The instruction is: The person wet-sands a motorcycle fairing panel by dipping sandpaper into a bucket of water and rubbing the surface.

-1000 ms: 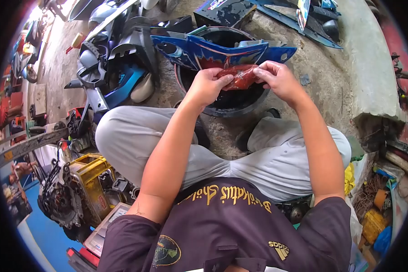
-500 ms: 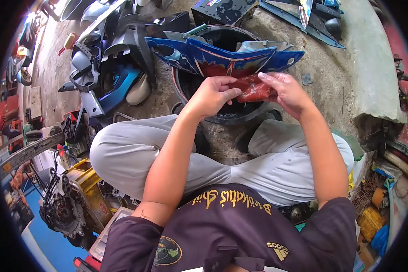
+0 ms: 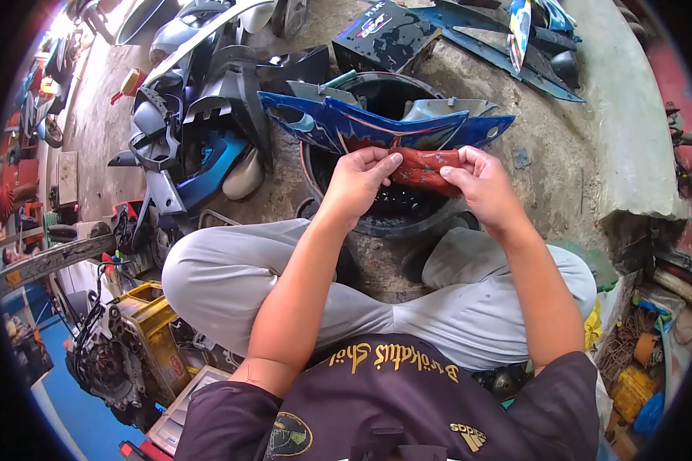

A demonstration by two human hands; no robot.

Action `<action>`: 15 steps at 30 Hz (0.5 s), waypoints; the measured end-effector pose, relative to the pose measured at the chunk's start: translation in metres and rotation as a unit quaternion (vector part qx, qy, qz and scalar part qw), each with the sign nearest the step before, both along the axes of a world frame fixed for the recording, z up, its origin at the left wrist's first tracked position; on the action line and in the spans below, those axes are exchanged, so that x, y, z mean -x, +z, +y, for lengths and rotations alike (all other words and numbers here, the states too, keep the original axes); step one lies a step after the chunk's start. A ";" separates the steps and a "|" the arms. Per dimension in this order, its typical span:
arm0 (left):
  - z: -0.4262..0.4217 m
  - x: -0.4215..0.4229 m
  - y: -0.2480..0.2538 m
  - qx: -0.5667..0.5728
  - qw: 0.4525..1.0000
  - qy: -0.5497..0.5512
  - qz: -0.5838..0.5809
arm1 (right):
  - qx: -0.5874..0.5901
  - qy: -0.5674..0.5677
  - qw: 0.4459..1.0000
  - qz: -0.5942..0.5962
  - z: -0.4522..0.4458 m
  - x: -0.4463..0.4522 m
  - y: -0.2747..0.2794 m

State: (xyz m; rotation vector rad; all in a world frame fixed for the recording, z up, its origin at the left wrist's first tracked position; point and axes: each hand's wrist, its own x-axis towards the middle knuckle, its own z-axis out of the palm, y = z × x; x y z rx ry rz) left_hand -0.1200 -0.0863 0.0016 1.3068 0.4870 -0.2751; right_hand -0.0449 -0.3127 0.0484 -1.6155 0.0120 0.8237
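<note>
A worn, folded sheet of red sandpaper (image 3: pixel 429 169), speckled with grey patches, is stretched between my two hands. My left hand (image 3: pixel 364 178) pinches its left end between thumb and fingers. At the other end, my right hand (image 3: pixel 475 184) grips it, thumb on top. Just beyond my hands, a blue motorcycle fairing panel (image 3: pixel 392 132) lies across a round black tub (image 3: pixel 309 170). Dark water with pale bubbles shows in the tub below the sheet.
Black and silver scooter panels (image 3: pixel 231 100) are heaped on the left. A wet black box (image 3: pixel 384 38) stands behind the tub, with more panels (image 3: pixel 477 42) to its right. A concrete ledge (image 3: pixel 630 131) runs along the right. An engine (image 3: pixel 108 361) and a yellow crate (image 3: pixel 150 326) sit lower left.
The crumpled red sandpaper is now flatter and drawn out between my hands. My right hand has shifted its grip, thumb lower on the sheet. The whole view has tilted slightly.
</note>
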 end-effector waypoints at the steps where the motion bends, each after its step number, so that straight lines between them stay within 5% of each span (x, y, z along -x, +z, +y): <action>1: -0.001 0.000 0.002 -0.003 1.000 -0.005 -0.010 | -0.005 0.006 1.000 0.016 -0.001 0.000 -0.001; 4: -0.006 0.002 0.006 -0.010 0.998 -0.045 -0.053 | 0.079 -0.039 0.996 -0.031 0.007 0.007 0.011; 8: -0.012 0.001 0.013 -0.044 0.993 -0.086 -0.065 | -0.017 0.049 0.997 0.055 0.003 0.006 -0.007; 12: -0.013 0.000 0.001 -0.052 0.992 -0.050 -0.104 | 0.148 0.137 0.977 -0.076 0.006 0.007 -0.004; 15: -0.011 0.000 0.000 -0.207 0.971 -0.019 -0.116 | 0.202 0.132 0.950 -0.199 0.012 0.011 0.009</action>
